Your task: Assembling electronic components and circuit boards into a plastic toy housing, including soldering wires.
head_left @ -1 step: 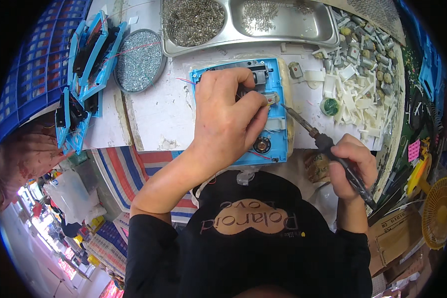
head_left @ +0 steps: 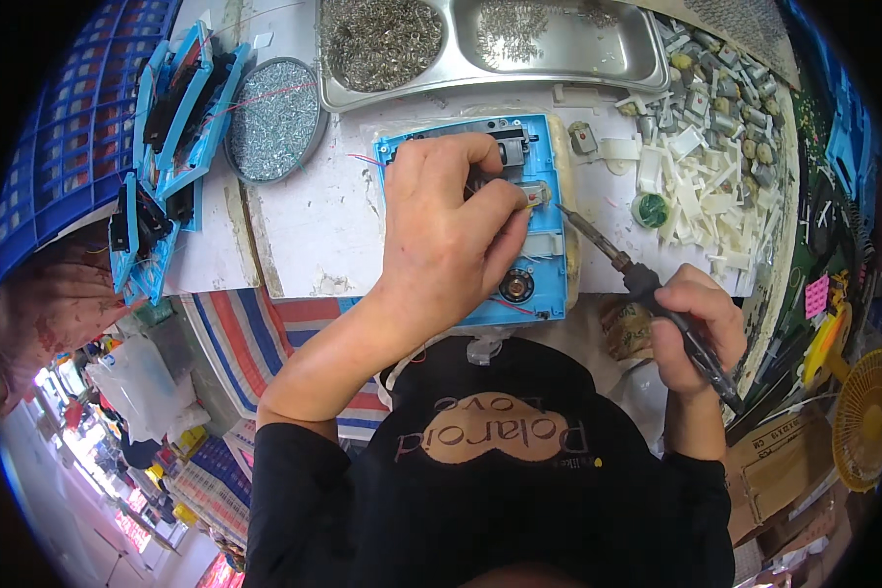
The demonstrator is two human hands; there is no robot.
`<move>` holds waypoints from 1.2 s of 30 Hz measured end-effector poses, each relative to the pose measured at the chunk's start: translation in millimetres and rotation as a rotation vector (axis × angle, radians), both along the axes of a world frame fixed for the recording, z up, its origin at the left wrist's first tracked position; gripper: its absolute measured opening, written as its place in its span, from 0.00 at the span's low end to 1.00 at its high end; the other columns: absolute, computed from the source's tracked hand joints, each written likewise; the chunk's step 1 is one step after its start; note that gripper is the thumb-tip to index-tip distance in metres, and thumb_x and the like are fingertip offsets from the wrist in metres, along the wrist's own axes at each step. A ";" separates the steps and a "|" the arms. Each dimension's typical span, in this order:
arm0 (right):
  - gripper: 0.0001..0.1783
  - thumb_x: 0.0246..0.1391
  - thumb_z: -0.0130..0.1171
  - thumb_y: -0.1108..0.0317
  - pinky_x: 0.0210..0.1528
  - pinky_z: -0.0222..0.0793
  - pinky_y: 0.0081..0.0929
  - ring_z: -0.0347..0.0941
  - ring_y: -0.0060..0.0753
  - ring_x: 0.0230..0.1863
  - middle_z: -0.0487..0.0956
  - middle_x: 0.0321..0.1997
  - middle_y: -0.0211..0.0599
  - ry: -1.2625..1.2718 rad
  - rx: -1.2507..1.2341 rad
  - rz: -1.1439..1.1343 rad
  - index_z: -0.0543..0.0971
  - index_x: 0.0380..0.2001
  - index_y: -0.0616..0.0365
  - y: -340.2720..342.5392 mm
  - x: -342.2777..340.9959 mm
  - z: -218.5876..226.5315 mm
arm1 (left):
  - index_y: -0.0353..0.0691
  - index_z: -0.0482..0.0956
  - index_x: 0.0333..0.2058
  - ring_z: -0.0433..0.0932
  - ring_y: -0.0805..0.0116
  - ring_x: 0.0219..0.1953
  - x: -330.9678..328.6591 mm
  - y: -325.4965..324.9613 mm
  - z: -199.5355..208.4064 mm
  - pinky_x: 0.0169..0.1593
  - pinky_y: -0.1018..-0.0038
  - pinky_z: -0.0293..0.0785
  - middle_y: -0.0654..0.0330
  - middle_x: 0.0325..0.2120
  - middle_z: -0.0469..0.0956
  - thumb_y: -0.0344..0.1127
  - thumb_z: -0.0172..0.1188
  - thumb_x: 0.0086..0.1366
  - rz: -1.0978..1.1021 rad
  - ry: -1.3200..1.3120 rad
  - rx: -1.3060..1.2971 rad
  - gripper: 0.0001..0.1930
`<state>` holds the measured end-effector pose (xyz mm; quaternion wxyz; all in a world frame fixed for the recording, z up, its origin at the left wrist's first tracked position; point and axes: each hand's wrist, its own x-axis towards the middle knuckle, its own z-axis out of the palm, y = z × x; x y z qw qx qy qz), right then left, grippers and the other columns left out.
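A blue plastic housing (head_left: 549,294) lies on the bench in front of me, with a round black speaker-like part (head_left: 516,285) in its near part. My left hand (head_left: 446,211) reaches over it, thumb and fingers pinched together beside a small metal motor (head_left: 536,195). Whatever is between those fingertips is hidden. My right hand (head_left: 698,328) is closed around the dark handle of a soldering iron (head_left: 647,289). Its tip points up and left, close to the motor at the housing's right side.
A steel tray (head_left: 559,83) with metal coils stands at the back, beside a round dish (head_left: 276,118) of small screws. Several blue housings (head_left: 181,127) stand at left. White plastic parts (head_left: 701,201) and small motors (head_left: 725,103) are heaped at right, near a green solder spool (head_left: 650,210).
The soldering iron's tip has shifted very slightly to the right, away from the motor. My left hand and the housing stay where they were.
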<state>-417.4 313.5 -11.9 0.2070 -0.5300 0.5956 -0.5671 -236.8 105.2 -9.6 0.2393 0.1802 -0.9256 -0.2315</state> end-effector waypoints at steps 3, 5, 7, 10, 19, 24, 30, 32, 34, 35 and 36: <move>0.15 0.49 0.67 0.75 0.22 0.57 0.24 0.66 0.28 0.20 0.73 0.21 0.35 -0.022 -0.002 -0.017 0.79 0.41 0.65 1.0 -0.5 4.2 | 0.42 0.83 0.30 0.68 0.56 0.43 -0.7 -0.3 0.8 0.45 0.64 0.65 0.57 0.41 0.72 0.26 0.72 0.48 -0.001 -0.003 -0.004 0.10; 0.15 0.49 0.67 0.75 0.23 0.57 0.24 0.66 0.28 0.20 0.73 0.21 0.35 -0.029 -0.004 -0.021 0.79 0.42 0.65 1.3 -1.0 4.9 | 0.41 0.83 0.30 0.68 0.56 0.43 -0.2 0.7 2.0 0.45 0.64 0.65 0.57 0.40 0.72 0.26 0.73 0.48 0.003 -0.017 -0.002 0.10; 0.15 0.50 0.68 0.75 0.23 0.57 0.24 0.66 0.28 0.20 0.73 0.21 0.35 -0.028 0.000 -0.024 0.79 0.42 0.65 2.2 -1.8 5.3 | 0.41 0.83 0.31 0.68 0.56 0.43 -0.5 0.6 1.9 0.45 0.64 0.66 0.57 0.40 0.72 0.25 0.73 0.48 0.003 -0.010 -0.008 0.10; 0.15 0.50 0.67 0.75 0.23 0.57 0.24 0.66 0.28 0.20 0.73 0.21 0.34 -0.009 -0.014 -0.006 0.79 0.42 0.65 0.8 -3.5 5.4 | 0.42 0.83 0.31 0.69 0.56 0.42 -0.1 1.5 1.2 0.45 0.64 0.66 0.57 0.40 0.73 0.25 0.73 0.49 0.009 -0.009 -0.003 0.10; 0.15 0.50 0.68 0.75 0.23 0.57 0.24 0.65 0.28 0.21 0.74 0.22 0.35 -0.006 -0.006 -0.032 0.79 0.42 0.65 3.4 -5.8 4.0 | 0.43 0.85 0.35 0.74 0.62 0.35 6.0 -7.5 0.8 0.41 0.68 0.66 0.61 0.35 0.78 0.25 0.74 0.48 -0.031 0.086 -0.116 0.14; 0.15 0.49 0.67 0.76 0.24 0.57 0.24 0.66 0.28 0.21 0.74 0.23 0.35 -0.016 0.005 -0.041 0.79 0.42 0.65 -1.3 -7.7 3.3 | 0.43 0.85 0.37 0.76 0.64 0.32 2.0 -8.6 -1.8 0.40 0.68 0.66 0.65 0.32 0.80 0.25 0.74 0.47 -0.034 0.077 -0.166 0.16; 0.15 0.49 0.68 0.76 0.23 0.58 0.25 0.66 0.28 0.21 0.75 0.23 0.36 0.010 0.014 -0.014 0.80 0.42 0.65 -8.0 -10.3 3.4 | 0.45 0.85 0.38 0.75 0.65 0.33 0.4 -8.3 -2.7 0.43 0.66 0.64 0.67 0.32 0.78 0.26 0.73 0.47 -0.062 0.022 -0.215 0.16; 0.15 0.48 0.68 0.76 0.23 0.58 0.25 0.67 0.29 0.21 0.75 0.23 0.36 0.022 0.003 -0.002 0.80 0.41 0.65 -10.8 -10.0 2.5 | 0.45 0.85 0.38 0.74 0.65 0.32 -0.8 -5.6 -5.0 0.44 0.66 0.64 0.67 0.31 0.77 0.27 0.73 0.47 -0.049 0.007 -0.242 0.16; 0.15 0.48 0.68 0.76 0.22 0.59 0.25 0.67 0.29 0.20 0.76 0.22 0.37 0.042 -0.019 0.006 0.80 0.41 0.66 -14.4 -9.4 0.7 | 0.46 0.84 0.38 0.74 0.66 0.33 -1.3 -3.9 -5.3 0.45 0.66 0.63 0.67 0.31 0.76 0.28 0.73 0.47 -0.034 -0.015 -0.260 0.16; 0.15 0.48 0.68 0.76 0.22 0.59 0.25 0.67 0.29 0.20 0.75 0.22 0.36 0.044 -0.023 0.009 0.80 0.41 0.66 -15.5 -9.2 0.1 | 0.46 0.84 0.38 0.73 0.66 0.33 -1.5 -3.2 -5.4 0.45 0.66 0.63 0.67 0.31 0.76 0.28 0.72 0.47 -0.027 -0.025 -0.269 0.16; 0.15 0.48 0.68 0.76 0.22 0.59 0.25 0.67 0.29 0.20 0.75 0.22 0.36 0.047 -0.026 0.012 0.80 0.40 0.66 -16.4 -9.3 -0.2 | 0.46 0.84 0.38 0.73 0.66 0.33 -1.6 -2.6 -5.0 0.45 0.65 0.62 0.68 0.31 0.75 0.29 0.72 0.48 -0.030 -0.043 -0.272 0.15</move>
